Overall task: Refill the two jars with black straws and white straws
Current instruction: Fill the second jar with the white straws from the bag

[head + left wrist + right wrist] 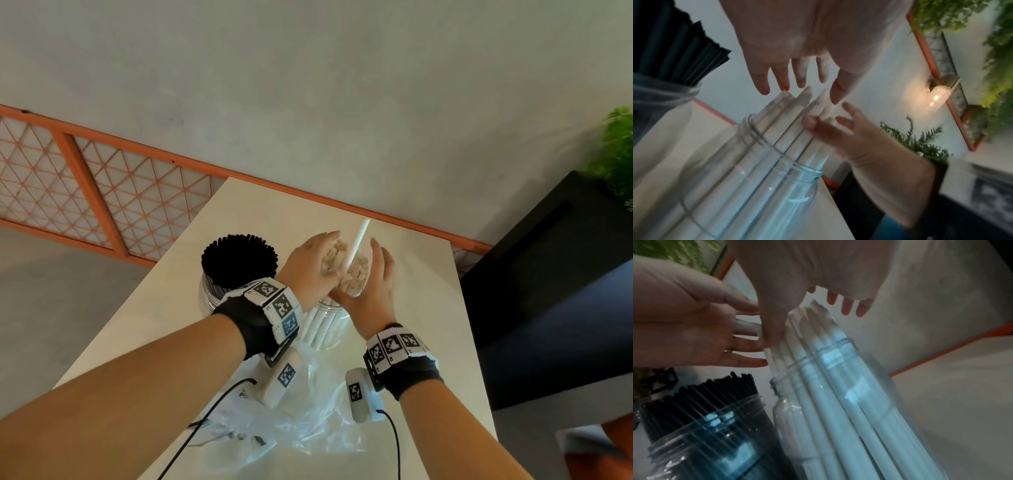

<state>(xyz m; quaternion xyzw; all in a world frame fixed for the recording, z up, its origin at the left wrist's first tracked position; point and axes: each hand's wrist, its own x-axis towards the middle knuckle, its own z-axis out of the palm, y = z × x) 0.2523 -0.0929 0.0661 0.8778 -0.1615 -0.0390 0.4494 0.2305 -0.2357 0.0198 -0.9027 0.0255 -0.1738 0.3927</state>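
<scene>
Both hands are flat, with straight fingers: the left hand [310, 262] and the right hand [371, 281] press the white straws [346, 270] together from two sides in their clear jar [325, 329] on the worktop [421, 308]. One white straw [359, 238] stands higher. Just left is the jar of black straws [238, 260]. An empty plastic bag [308, 425] lies nearer.

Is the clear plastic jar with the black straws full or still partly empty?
Full. The clear plastic jar is densely packed with black straws, whose tips fill its whole mouth and stand above the rim.
</scene>
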